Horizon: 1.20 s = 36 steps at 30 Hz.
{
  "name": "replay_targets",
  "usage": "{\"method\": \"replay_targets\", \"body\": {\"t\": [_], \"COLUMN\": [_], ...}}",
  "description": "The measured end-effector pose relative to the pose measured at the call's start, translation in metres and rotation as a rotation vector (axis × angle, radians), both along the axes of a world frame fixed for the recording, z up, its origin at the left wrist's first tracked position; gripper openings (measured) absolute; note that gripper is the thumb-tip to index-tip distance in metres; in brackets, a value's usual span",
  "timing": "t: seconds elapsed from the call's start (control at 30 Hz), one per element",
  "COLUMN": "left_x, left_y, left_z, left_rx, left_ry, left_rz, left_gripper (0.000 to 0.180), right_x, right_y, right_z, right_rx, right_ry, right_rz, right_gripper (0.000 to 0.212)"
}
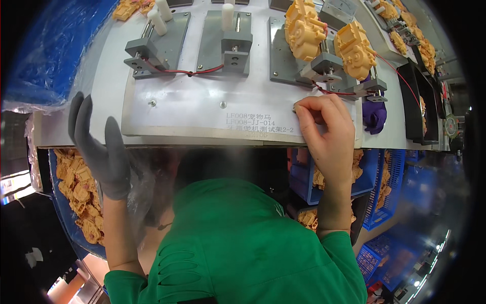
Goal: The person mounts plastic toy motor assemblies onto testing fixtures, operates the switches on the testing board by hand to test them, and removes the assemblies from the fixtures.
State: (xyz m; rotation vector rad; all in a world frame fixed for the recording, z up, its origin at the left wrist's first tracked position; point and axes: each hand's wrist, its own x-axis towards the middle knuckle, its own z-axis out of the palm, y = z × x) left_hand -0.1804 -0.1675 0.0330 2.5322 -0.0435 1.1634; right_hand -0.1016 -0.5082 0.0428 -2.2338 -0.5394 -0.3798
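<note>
Right hand (331, 129); yellow mechanisms (305, 38) beyond

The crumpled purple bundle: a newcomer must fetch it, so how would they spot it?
On the white worktop, find the black tray toward the right. The bundle lies between it and the right hand. Its purple folds set it apart from the grey fixture and yellow part nearby.

Small metal switch (294, 108) on white panel (182, 115)
</note>
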Motion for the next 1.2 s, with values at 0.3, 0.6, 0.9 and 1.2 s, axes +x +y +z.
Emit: {"method": "replay_targets", "body": {"t": [0.3, 0.6, 0.9, 1.2], "left_x": [0.022, 0.025, 0.026, 0.025], "left_y": [0.013, 0.009, 0.007, 0.007], "left_z": [-0.053, -0.049, -0.048, -0.051], "left_rx": [-0.932, -0.939, -0.965, -0.968], "left_ry": [0.179, 0.174, 0.164, 0.146], "left_rz": [-0.095, -0.016, -0.003, -0.029], "left_gripper": [0.048, 0.049, 0.048, 0.046], "right_x": [0.002, 0.003, 0.002, 0.002], "right_y": [0.002, 0.004, 0.004, 0.003], "right_z": [-0.004, -0.004, -0.003, -0.002], "right_rx": [0.001, -0.032, -0.041, -0.045], "right_ry": [-0.054, -0.094, -0.072, -0.095], "right_rz": [0.013, 0.003, -0.003, -0.002], "right_gripper": [0.012, 0.014, 0.015, 0.014]}}
